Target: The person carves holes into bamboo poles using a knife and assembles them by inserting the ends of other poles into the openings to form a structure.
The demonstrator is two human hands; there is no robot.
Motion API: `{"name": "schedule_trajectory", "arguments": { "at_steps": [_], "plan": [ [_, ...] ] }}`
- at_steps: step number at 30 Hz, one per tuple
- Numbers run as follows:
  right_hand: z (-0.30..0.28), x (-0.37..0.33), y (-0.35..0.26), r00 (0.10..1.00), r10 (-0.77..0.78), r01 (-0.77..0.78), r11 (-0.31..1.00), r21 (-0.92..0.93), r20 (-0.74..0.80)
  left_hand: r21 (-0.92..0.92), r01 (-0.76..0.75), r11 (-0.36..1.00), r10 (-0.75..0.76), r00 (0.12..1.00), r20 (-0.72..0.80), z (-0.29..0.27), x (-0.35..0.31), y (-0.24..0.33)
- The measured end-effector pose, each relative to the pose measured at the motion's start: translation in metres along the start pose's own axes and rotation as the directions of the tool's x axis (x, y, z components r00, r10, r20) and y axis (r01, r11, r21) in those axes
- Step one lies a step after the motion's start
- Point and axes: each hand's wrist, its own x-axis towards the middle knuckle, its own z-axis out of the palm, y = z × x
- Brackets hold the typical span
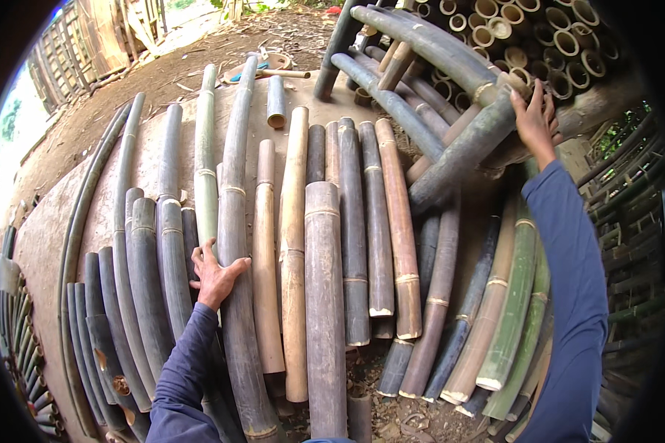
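Two hands on bamboo, one low, one high.

Lower left of centre, our left hand [214, 275] lies flat, fingers spread and released, on a long grey pole [233, 221] in the side-by-side row, steadying it. At the upper right, our right hand [533, 118] curls round the end of a dark pole [462, 156] leaning off the crossed stack [414, 44], fingers grasping it.

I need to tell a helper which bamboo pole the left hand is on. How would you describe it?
Start at the row of bamboo poles lying side by side on the flat slab. The left hand presses on a long grey pole, left of a shorter tan pole; it alone runs far up toward the blue-handled tool.
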Motion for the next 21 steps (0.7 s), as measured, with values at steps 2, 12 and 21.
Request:
{"name": "schedule_trajectory", "arguments": {
  "at_steps": [2,12,21],
  "plan": [
    [-0.049,-0.044,-0.001,0.983,-0.184,0.185,0.979,-0.084,0.023,-0.026,-0.022,0.999,0.022,1.0,0.017,0.005,0.001,0.004],
    [-0.345,-0.363,0.02,0.03,-0.526,0.541,0.724,0.429,0.85,0.04,0.013,0.999,-0.012,1.0,-0.013,0.018,0.005,0.009],
    [-0.533,-0.497,0.241,0.59,0.145,0.055,0.974,-0.219,0.794,0.323,-0.288,0.902,0.333,0.938,-0.096,-0.01,0.059,0.026]
  ]
}}
